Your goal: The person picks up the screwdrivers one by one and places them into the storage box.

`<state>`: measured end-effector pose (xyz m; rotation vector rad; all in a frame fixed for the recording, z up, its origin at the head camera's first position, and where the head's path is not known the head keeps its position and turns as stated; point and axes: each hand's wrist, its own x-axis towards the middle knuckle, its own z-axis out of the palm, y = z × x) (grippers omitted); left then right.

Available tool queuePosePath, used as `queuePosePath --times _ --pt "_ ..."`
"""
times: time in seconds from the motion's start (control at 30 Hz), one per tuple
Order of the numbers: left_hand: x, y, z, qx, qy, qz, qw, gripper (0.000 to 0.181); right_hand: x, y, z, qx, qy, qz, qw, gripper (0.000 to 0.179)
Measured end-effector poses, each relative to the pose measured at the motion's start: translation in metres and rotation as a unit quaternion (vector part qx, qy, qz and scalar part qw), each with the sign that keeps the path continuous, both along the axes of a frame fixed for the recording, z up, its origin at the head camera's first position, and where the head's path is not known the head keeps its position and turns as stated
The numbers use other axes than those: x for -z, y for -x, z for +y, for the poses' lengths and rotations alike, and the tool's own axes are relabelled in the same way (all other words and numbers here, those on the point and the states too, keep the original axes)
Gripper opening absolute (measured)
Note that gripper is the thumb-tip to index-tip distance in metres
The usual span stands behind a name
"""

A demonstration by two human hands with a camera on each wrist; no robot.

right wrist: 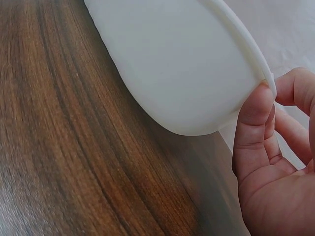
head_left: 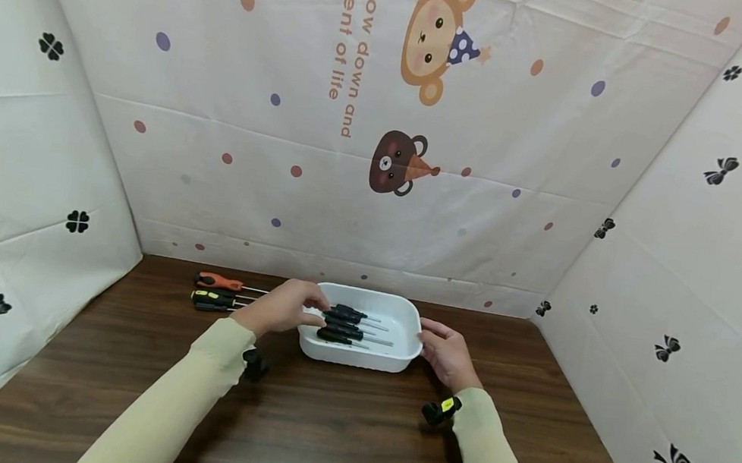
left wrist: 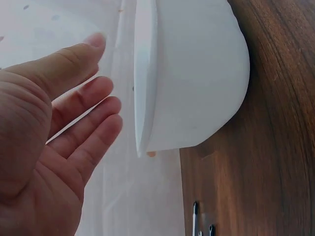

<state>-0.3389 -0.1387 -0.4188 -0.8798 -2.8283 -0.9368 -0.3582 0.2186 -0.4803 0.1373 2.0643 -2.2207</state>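
Observation:
A white plastic tray (head_left: pixel 356 357) stands on the table towards the back wall. Inside it lie several screwdrivers (head_left: pixel 341 327) with black handles, their shafts pointing right. My right hand (head_left: pixel 448 351) pinches the tray's right end; in the right wrist view the thumb (right wrist: pixel 256 110) and index finger grip its rim. Over the tray's left end, my left hand (head_left: pixel 287 304) hovers near the black handles with thumb and fingers apart. The left wrist view shows relaxed fingers (left wrist: pixel 93 147) beside the tray's rim, holding nothing.
Left of the tray, partly behind my left hand, lie an orange-handled screwdriver (head_left: pixel 221 282), a yellow-and-black one (head_left: pixel 215 298) and a dark-handled one (head_left: pixel 211 308). A printed sheet (head_left: pixel 345 213) covers the back wall, and more sheeting lines both sides of the dark wooden table (head_left: pixel 335 426).

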Motion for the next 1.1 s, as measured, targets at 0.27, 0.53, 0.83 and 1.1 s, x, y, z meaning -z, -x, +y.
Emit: queuePosePath --times 0.27,0.53,0.83,1.1 --pt "-0.002 -0.007 -0.014 -0.03 -0.031 -0.003 0.9991 0.028 -0.001 0.001 0.002 -0.001 0.004 0.001 1.0 0.047" --pt "0.008 -0.013 -0.035 -0.075 -0.059 0.004 0.9955 0.034 -0.002 0.0 0.0 -0.006 0.003 0.001 1.0 0.047" --pt "0.022 -0.013 -0.074 -0.115 -0.086 0.01 0.9896 0.035 0.001 0.001 0.0 -0.005 0.008 -0.002 1.0 0.047" --pt "0.032 -0.014 -0.1 -0.143 -0.081 0.047 0.9853 0.027 0.003 0.002 0.001 -0.003 0.01 0.0 0.9999 0.048"
